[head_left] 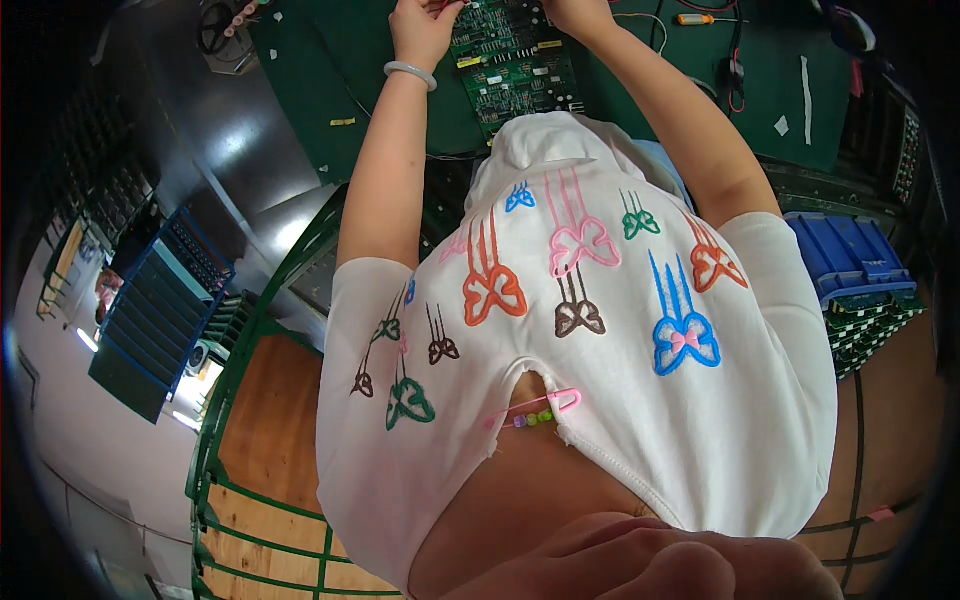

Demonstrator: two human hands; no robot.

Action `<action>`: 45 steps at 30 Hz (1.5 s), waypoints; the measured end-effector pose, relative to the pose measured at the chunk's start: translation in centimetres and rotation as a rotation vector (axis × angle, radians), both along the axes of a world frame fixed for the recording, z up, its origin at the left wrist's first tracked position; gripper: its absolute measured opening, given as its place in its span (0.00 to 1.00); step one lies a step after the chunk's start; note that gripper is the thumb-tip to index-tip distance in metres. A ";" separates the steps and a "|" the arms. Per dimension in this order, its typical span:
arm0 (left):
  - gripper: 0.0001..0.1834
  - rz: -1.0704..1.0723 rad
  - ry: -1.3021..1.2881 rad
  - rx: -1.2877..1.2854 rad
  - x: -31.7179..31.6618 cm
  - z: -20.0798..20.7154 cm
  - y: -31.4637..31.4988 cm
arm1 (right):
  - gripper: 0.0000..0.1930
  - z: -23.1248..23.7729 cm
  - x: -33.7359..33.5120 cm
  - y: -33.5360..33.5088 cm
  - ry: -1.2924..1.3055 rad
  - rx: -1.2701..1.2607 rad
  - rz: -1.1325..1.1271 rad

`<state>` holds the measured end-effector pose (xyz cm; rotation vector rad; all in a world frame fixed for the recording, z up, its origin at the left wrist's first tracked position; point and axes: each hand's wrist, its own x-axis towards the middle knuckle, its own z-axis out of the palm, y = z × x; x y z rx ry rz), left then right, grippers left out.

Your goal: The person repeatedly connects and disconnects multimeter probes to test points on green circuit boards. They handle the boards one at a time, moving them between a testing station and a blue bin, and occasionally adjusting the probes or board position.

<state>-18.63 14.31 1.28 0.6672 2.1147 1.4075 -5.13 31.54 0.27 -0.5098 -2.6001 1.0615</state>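
Note:
A green circuit board [515,75], crowded with small parts and yellow components, lies on the dark green work surface between my forearms. My left hand [425,30] is at the board's upper left, its fingers closed together at the top edge of the picture. Something thin and reddish shows at those fingertips, too cut off to name. At the board's upper right is my right hand [580,14]; the picture's edge hides its fingers, so their grip does not show. A pale bangle [411,74] circles my left wrist.
An orange-handled screwdriver [697,19] lies right of my right hand, near red and black leads [736,75]. A white strip [806,100] lies farther right. Blue bins [850,255] sit on stacked boards at the right. A small yellow piece [343,122] lies left of my left forearm.

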 end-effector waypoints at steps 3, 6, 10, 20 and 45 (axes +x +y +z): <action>0.17 0.007 -0.067 0.014 -0.1 -0.8 -0.2 | 0.05 -0.1 0.0 0.0 -0.001 -0.012 0.002; 0.18 0.004 -0.082 0.051 -0.1 -2.3 -0.6 | 0.04 -0.1 0.0 0.1 0.021 -0.001 0.019; 0.17 -0.003 -0.088 0.052 -0.2 -3.1 -0.6 | 0.04 -0.2 0.1 0.0 0.040 0.000 0.007; 0.15 0.020 0.185 -0.328 0.9 1.2 1.2 | 0.05 -0.3 -0.1 0.1 0.021 -0.019 0.010; 0.09 -0.192 0.738 -0.396 -2.0 0.6 -2.8 | 0.04 -0.6 0.2 -0.2 0.039 -0.122 -0.007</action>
